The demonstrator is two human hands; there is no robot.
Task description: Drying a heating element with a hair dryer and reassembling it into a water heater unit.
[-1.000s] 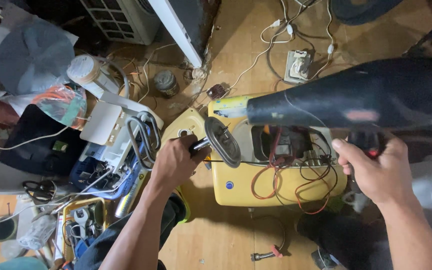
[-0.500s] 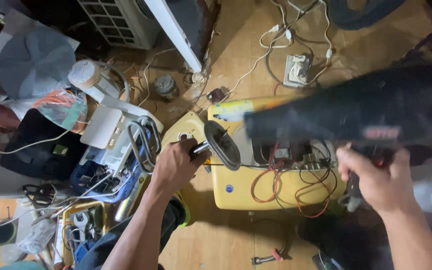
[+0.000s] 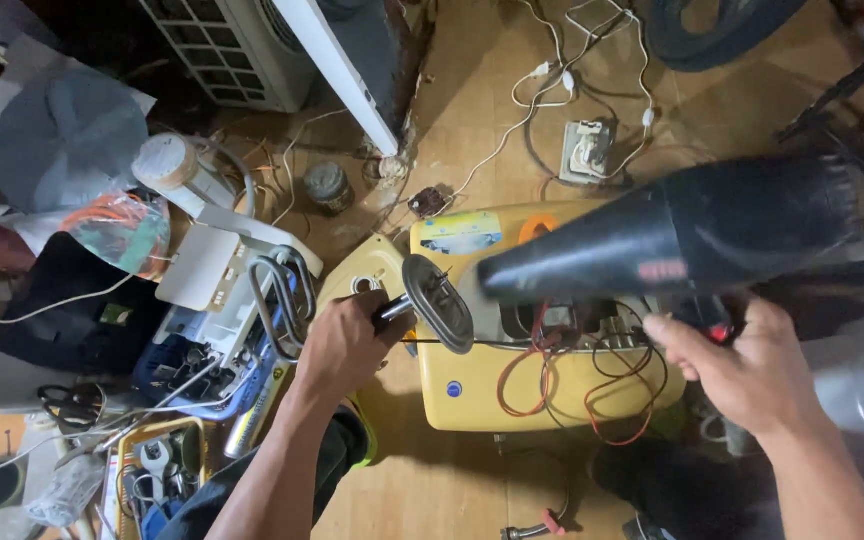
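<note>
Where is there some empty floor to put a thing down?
Bare wooden floor shows just below the yellow heater, and more lies between the wall socket and the white air-conditioner unit. The left is crowded with tools, cables and a fan blade.

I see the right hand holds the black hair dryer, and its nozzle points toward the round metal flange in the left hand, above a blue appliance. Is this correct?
Not quite: the appliance is yellow, not blue, as the head view shows. The rest holds: the right hand holds the black hair dryer, its nozzle pointing toward the round metal flange in the left hand.
</note>
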